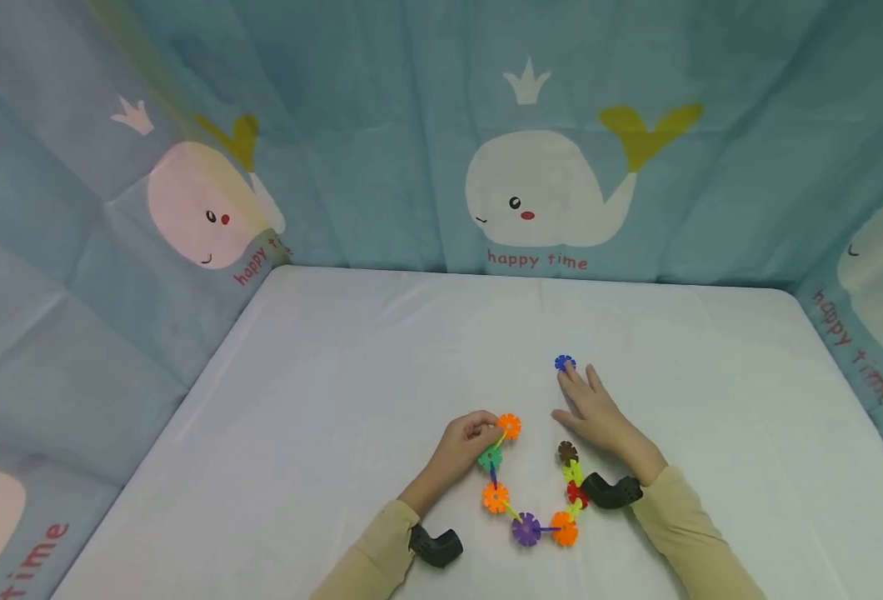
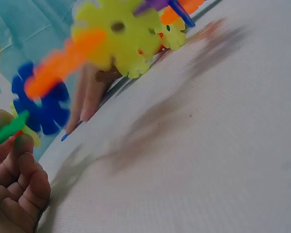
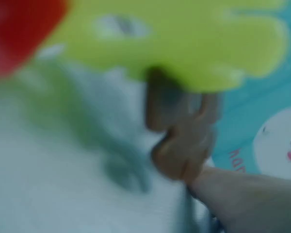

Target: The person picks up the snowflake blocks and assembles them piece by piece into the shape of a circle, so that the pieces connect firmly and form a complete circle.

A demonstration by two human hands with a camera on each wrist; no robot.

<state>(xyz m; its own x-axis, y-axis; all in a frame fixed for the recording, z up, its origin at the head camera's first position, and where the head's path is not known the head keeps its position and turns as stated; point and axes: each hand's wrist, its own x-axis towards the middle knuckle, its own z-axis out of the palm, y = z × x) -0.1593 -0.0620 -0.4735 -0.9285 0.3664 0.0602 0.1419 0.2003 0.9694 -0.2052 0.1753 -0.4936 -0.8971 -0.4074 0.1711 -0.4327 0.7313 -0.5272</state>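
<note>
A chain of flower-shaped plastic snap discs curves in a U, with orange [image 1: 496, 497], purple [image 1: 526, 530] and red [image 1: 576, 495] discs among its links. My left hand [image 1: 458, 450] pinches its left end by the green disc [image 1: 490, 458], just below an orange disc [image 1: 510, 427]. In the left wrist view, thumb and finger hold the green piece [image 2: 11, 129] beside a blue disc [image 2: 51, 114]. My right hand [image 1: 597, 414] reaches forward with fingers extended, fingertips touching a loose blue disc [image 1: 564, 362]. The chain's brown end disc [image 1: 567, 452] lies near the right wrist, large and blurred in the right wrist view.
A white cloth covers the table [image 1: 351, 358]. Behind and beside it hangs a blue whale-print curtain [image 1: 381, 167]. Black wrist devices sit on the left cuff [image 1: 436, 547] and right cuff [image 1: 611, 491]; the right one is close against the chain.
</note>
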